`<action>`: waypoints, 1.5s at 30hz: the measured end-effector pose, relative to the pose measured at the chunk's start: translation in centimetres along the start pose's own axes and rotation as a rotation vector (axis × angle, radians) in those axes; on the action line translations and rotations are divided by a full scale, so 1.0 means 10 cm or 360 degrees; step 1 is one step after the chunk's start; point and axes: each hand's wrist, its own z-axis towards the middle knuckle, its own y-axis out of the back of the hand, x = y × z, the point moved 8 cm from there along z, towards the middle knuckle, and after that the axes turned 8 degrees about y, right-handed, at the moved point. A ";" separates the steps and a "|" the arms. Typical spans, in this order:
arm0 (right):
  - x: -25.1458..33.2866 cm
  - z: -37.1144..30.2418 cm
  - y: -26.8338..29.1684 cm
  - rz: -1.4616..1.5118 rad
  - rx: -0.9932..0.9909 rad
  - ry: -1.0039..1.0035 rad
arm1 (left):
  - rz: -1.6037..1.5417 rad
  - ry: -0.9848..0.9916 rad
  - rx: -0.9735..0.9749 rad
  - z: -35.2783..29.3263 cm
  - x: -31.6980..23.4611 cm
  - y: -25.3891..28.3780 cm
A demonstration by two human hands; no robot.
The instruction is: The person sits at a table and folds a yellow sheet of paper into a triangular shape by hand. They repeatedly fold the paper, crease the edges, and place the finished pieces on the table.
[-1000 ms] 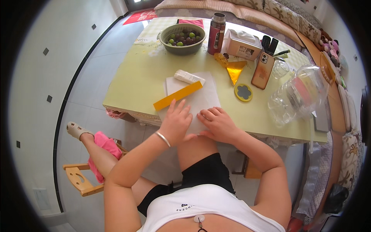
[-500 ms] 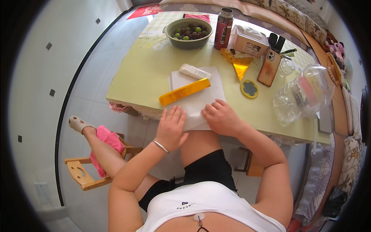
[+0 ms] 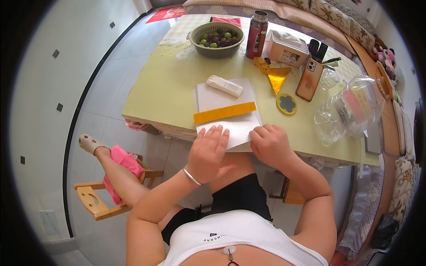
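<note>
My left hand (image 3: 208, 150) lies with its fingers stretched out on the lower left part of a white sheet of paper (image 3: 239, 128) at the table's near edge. At the sheet's lower right edge my right hand (image 3: 271, 144) is closed, its curled fingers gripping the paper; the fingertips are partly hidden. The paper's near edge looks lifted or folded between the two hands. Just beyond my fingers a shiny gold strip (image 3: 225, 112) lies across the paper. A white oblong packet (image 3: 224, 85) rests on the far part of the sheet.
Behind stand a basket (image 3: 217, 52) of grapes, a red flask (image 3: 257, 35) and a tissue box (image 3: 287, 48). To the right are a folded gold piece (image 3: 278, 79), a round yellow-rimmed disc (image 3: 286, 103), a phone (image 3: 309, 80) and a clear plastic jug (image 3: 348, 108).
The gold strip has shifted right and lies more level. Both hands have moved right and slightly nearer me; the right hand has gone to the paper's edge.
</note>
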 end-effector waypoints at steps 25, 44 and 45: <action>-0.28 -0.04 -0.13 0.0789 -0.0016 -0.0265 | -0.0431 0.0204 0.0467 0.09 0.58 -0.31; -0.66 -0.42 -0.56 0.0812 0.0065 -0.1163 | 0.0058 -0.0069 -0.0039 0.04 0.30 -0.47; -0.66 -0.42 -0.56 0.0794 0.0037 -0.1146 | 0.0037 -0.0059 0.0055 0.01 0.24 -0.50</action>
